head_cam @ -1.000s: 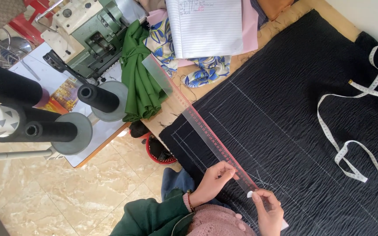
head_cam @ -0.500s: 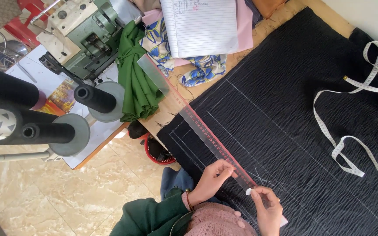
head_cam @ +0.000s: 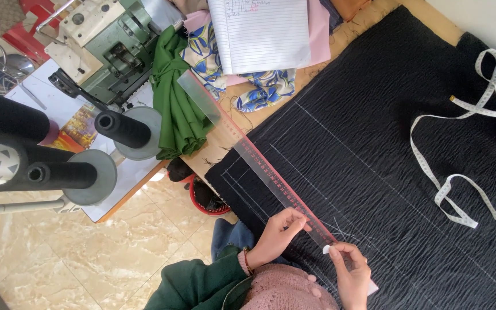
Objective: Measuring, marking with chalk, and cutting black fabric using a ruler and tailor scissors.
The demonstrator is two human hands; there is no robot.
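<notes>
The wide black cloth (head_cam: pixel 409 172) looks matt, with a crinkled, rough weave. The long clear plastic ruler (head_cam: pixel 259 163) on it is smooth and a little glossy. The white lined paper notebook (head_cam: pixel 262 31) is matt. The beige marble-like floor (head_cam: pixel 47 258) shines.
</notes>
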